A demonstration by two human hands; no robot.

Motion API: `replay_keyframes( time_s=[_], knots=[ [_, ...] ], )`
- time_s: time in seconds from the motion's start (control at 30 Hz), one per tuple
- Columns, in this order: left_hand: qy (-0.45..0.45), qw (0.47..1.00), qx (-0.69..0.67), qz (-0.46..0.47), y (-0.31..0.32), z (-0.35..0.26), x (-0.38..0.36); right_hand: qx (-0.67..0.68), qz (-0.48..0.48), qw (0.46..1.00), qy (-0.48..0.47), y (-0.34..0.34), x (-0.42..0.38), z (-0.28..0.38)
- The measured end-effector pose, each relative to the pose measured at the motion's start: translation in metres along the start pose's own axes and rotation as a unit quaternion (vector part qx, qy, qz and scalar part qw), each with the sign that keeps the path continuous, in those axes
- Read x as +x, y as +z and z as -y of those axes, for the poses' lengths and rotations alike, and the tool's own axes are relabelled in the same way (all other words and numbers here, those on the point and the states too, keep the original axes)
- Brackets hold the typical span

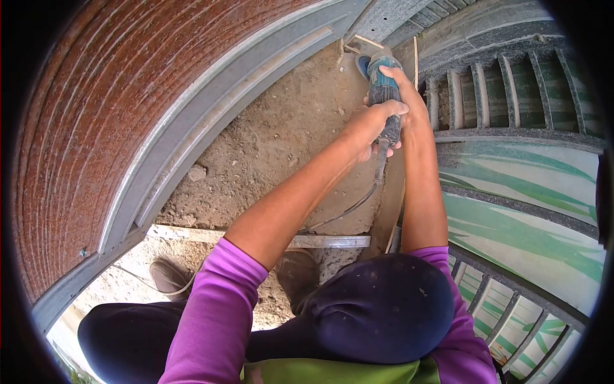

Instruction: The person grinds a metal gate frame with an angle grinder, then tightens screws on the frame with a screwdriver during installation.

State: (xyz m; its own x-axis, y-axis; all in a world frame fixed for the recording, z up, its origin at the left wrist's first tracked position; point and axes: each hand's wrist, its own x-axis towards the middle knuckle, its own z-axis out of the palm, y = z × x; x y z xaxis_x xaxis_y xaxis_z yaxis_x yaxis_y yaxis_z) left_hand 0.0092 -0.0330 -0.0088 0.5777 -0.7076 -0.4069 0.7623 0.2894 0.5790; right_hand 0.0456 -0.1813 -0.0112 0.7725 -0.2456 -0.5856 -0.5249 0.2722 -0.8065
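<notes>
A teal and black angle grinder [384,93] points away from me at the far end of a dusty floor strip. My left hand [376,121] is wrapped round its dark rear body. Further forward, my right hand [408,96] is closed on the same tool from the right, with a finger and thumb near the teal head. The round disc [362,66] shows at the head's left side, close to the corner by the frame. From the rear of the grinder a dark power cord [358,203] curves back beneath my left forearm.
A ridged red-brown panel [96,121] with a grey metal frame [185,112] borders the left. Dark metal railings [511,89] stand on the right before a green-and-white patterned surface [518,237]. A pale strip [332,241] edges the rubble-strewn floor [256,147] near my shoes [297,272].
</notes>
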Motion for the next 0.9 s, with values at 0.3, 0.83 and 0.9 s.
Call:
replay_keyframes(
  time_s=[0.3, 0.83, 0.9],
  knots=[
    [0.008, 1.000, -0.001, -0.007, -0.001, -0.001, -0.009, -0.007, 0.001, 1.000, 0.001, 0.006, 0.002, -0.002],
    [0.024, 0.999, -0.010, -0.043, -0.007, -0.018, -0.021, -0.003, 0.036, 0.999, 0.002, 0.034, 0.004, 0.006],
    [0.030, 0.999, -0.009, -0.042, -0.008, -0.019, -0.022, -0.002, 0.043, 0.999, 0.003, 0.035, 0.005, 0.008]
  ],
)
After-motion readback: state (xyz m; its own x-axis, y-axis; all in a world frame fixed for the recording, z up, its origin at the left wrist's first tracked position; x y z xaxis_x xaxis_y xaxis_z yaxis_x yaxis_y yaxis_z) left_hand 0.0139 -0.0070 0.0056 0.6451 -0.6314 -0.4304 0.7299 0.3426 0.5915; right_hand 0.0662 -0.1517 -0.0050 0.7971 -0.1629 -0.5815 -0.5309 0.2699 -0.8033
